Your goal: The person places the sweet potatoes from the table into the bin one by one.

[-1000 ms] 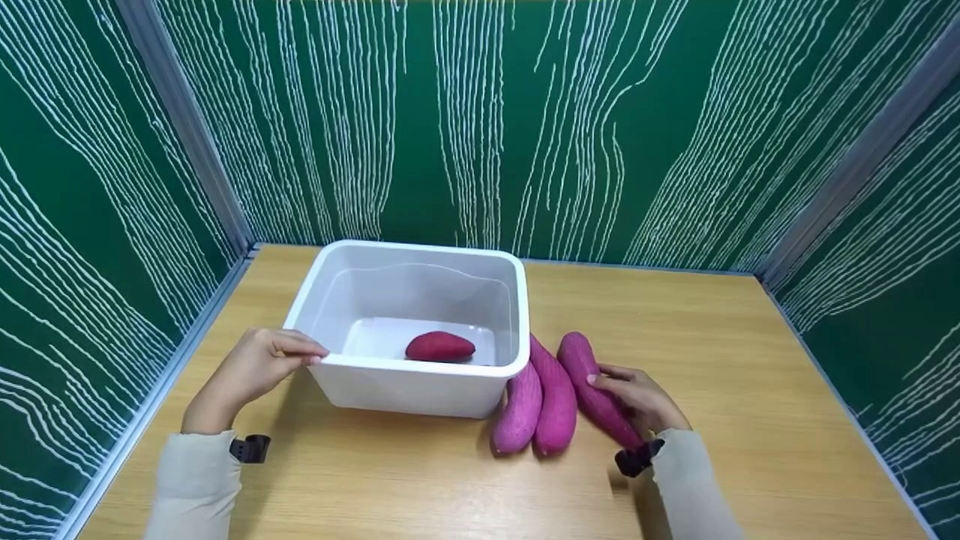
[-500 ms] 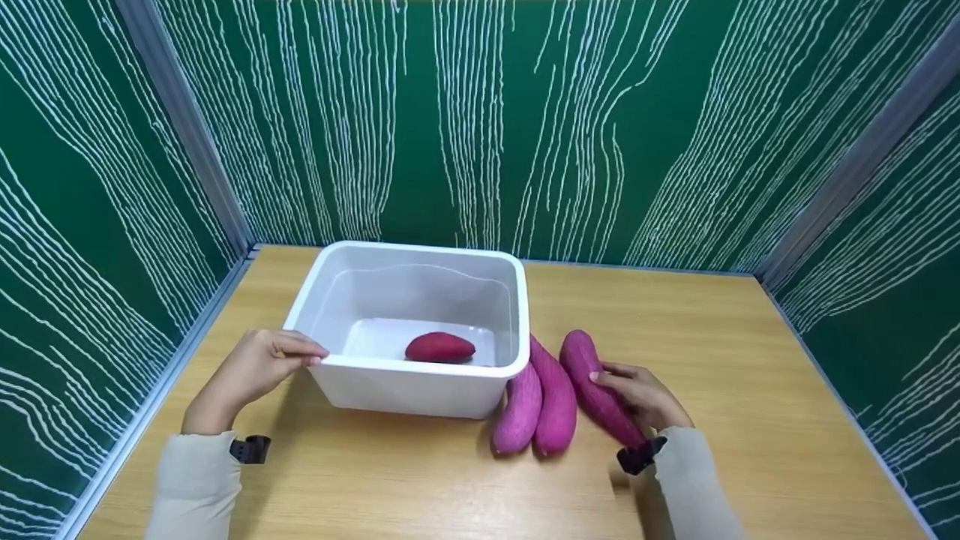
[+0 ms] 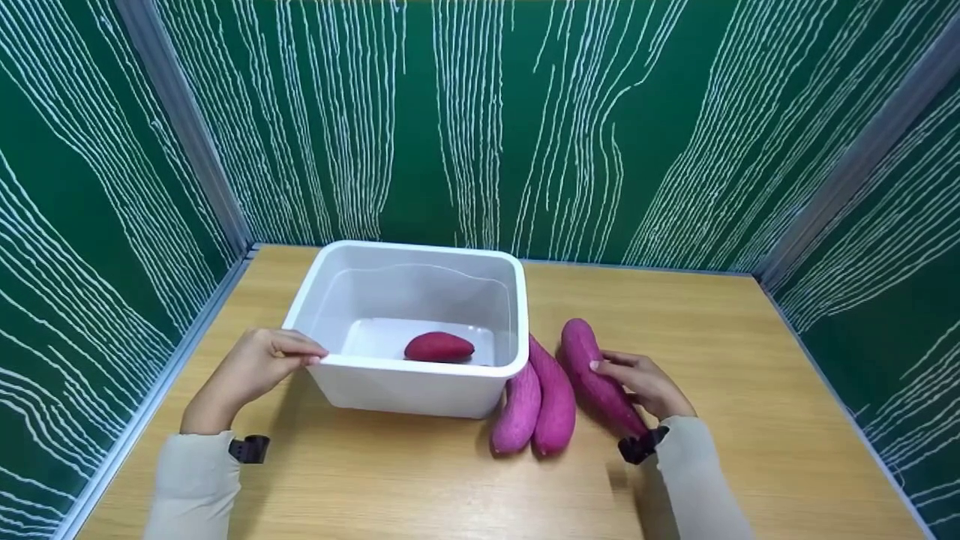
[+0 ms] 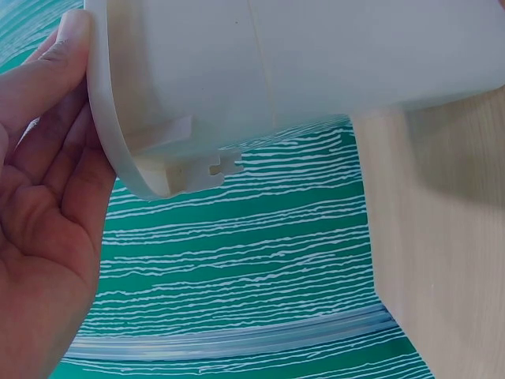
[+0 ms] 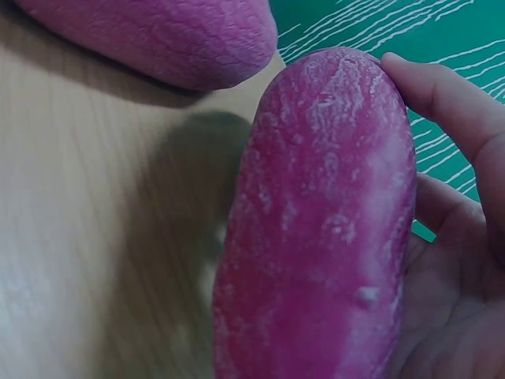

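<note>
My left hand (image 3: 244, 379) pinches the near-left corner of a white plastic bin (image 3: 412, 390) by its rim; the left wrist view shows the thumb on that rim (image 4: 101, 103). Inside the bin lies a dark red sweet potato (image 3: 440, 345). To the right, my right hand (image 3: 645, 382) grips a long purple sweet potato (image 3: 583, 349), thumb on one side and fingers round the other. In the right wrist view the held sweet potato (image 5: 316, 221) appears slightly above the table, casting a shadow. Its lower end is partly hidden by the wrist.
Two more purple sweet potatoes, a paler one (image 3: 517, 416) and a darker one (image 3: 556, 412), lie side by side against the bin's right side. The wooden table (image 3: 675, 307) is bounded by green panels (image 3: 412, 150) with white lines and metal frame posts.
My right hand and the sweet potato in it have shifted slightly away from me. The left hand keeps its hold on the bin, which stays where it was.
</note>
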A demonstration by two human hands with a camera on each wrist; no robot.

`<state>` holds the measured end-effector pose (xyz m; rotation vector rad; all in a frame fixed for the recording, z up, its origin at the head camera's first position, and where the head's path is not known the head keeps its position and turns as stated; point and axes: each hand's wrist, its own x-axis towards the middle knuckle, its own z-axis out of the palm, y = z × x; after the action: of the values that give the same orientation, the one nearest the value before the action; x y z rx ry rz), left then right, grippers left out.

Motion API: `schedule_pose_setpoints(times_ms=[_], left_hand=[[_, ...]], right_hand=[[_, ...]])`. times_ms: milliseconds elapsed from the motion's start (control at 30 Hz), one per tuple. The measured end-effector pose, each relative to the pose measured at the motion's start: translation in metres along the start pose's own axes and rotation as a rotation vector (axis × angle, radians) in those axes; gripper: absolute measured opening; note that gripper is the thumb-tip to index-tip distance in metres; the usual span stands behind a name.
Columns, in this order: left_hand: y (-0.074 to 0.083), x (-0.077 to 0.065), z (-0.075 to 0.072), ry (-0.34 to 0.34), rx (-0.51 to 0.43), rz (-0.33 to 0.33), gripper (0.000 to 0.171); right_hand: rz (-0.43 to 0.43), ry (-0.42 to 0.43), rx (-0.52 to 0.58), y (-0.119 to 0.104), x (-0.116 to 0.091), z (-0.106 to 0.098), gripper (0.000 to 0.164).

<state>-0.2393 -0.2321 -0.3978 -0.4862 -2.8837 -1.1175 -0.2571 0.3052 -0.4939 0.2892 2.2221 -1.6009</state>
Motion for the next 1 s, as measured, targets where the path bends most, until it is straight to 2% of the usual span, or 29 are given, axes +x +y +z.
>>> schedule_pose_setpoints(times_ms=[100,433,667,1000], left_hand=[[-0.001,0.0,0.0,-0.005,-0.001,-0.008,0.018],[-0.001,0.0,0.001,-0.012,-0.001,-0.021,0.019],[0.0,0.0,0.001,0.015,0.006,0.046,0.017],[0.002,-0.001,-0.001,0.001,-0.003,-0.009,0.018]], right_hand=[[-0.002,0.004,-0.014,0.003,0.005,-0.003,0.08],[-0.012,0.013,-0.023,-0.007,0.003,-0.004,0.081],[-0.044,0.004,-0.012,-0.017,0.002,-0.006,0.08],[-0.047,0.011,-0.025,-0.034,0.0,-0.006,0.08]])
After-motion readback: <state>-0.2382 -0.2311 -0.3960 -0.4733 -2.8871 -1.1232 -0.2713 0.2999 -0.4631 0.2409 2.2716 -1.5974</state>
